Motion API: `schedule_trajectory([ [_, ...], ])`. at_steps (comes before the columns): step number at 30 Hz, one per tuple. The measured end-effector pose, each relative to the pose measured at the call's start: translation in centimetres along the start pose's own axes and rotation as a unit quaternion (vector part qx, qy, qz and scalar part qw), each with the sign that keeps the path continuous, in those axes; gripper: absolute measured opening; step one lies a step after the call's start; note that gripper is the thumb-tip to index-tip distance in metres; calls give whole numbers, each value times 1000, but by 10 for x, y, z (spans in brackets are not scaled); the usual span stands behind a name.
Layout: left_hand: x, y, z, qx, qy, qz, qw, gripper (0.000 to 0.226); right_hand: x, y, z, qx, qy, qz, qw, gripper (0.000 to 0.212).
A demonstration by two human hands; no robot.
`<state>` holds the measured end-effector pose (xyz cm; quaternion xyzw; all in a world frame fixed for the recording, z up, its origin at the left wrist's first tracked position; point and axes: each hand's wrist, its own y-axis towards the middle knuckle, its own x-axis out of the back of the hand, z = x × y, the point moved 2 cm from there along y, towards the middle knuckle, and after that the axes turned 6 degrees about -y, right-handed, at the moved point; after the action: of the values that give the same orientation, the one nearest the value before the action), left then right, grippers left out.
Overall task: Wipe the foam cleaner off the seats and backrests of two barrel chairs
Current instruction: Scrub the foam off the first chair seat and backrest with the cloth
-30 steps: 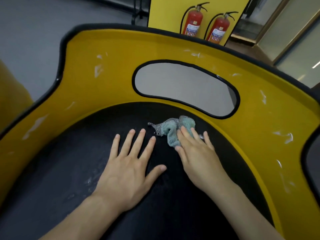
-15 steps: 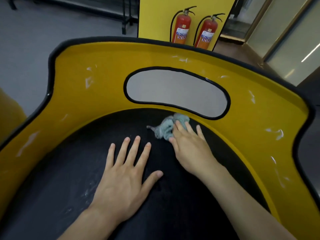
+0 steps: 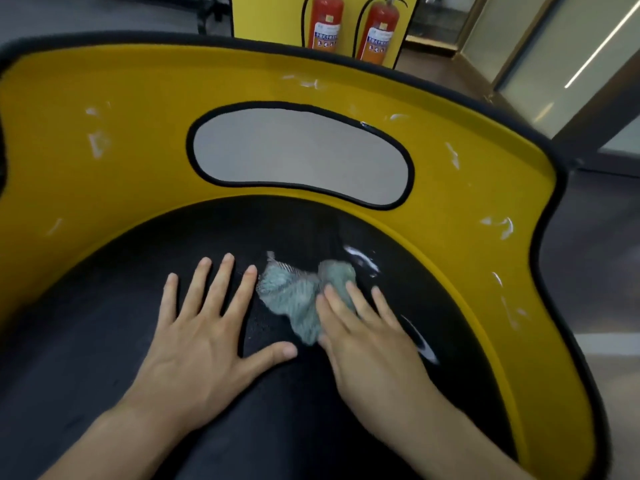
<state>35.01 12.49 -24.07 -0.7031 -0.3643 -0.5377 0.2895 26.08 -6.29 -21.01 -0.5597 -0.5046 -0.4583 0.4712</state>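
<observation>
Black seat (image 3: pixel 104 341) fills the view w/ the yellow backrest (image 3: pixel 138 109) curving round it. The oval cut-out (image 3: pixel 301 154) in that backrest is the marker. Straight below the cut-out, a teal cloth (image 3: pixel 294 296) lies bunched on the seat. R hand (image 3: pixel 367 337) presses down on it w/ straight fingers, covering its right part. It's blurred there, so can't make out the thumb. L hand (image 3: pixel 204 334) lies flat on the seat, below-left of the cut-out, fingers spread, gripping nothing. Its forefinger tip sits just beside the cloth's left edge, so that hand blocks that side. Hands are close but apart.

Foam: one white streak (image 3: pixel 360 259) on the seat below-right of the cut-out, just past the cloth. A 2nd streak (image 3: pixel 424 346) is lower, beside the R hand. Smears (image 3: pixel 97 143) mark the backrest left of the cut-out, more (image 3: pixel 498 226) to its right.

Above the cut-out, beyond the backrest: two red fire extinguishers (image 3: pixel 327 22) against a yellow panel (image 3: pixel 266 15). Up-right of it, a glass door (image 3: pixel 554 64).
</observation>
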Motion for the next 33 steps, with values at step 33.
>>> schedule_trajectory([
  [33, 8, 10, -39, -52, -53, 40, 996, 123, -2, -32, -11, -38, 28, 15, 999, 55],
])
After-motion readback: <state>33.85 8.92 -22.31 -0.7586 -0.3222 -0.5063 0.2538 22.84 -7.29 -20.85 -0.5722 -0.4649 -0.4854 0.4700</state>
